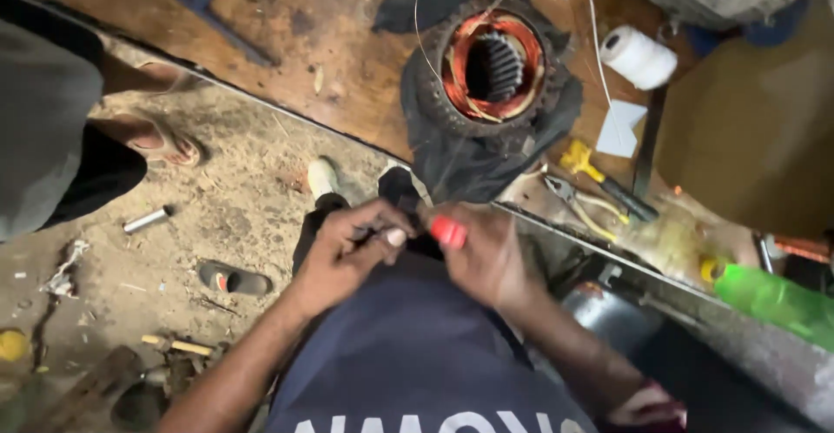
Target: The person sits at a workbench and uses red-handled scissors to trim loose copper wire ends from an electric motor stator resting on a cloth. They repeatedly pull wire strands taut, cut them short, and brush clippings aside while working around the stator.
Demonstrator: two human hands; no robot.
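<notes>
A motor stator [491, 68] with copper windings rests on a dark cloth on the wooden bench [330, 42]. Just below the bench's edge, my left hand [347, 246] and my right hand [482, 255] meet close together in front of my dark shirt. My right hand grips a small red-handled tool [447, 231]. My left hand pinches a small pale piece [395, 237] next to that tool. What the piece is, I cannot tell. A thin wire runs up from my hands towards the stator.
On the bench lie a roll of white string [638, 55], a yellow-handled tool [580, 160], pliers [565, 194] and a green bottle [773, 298]. Another person's sandalled feet [156, 138] stand at the left on the dirt floor, near a loose sandal [233, 279] and a metal tube [145, 219].
</notes>
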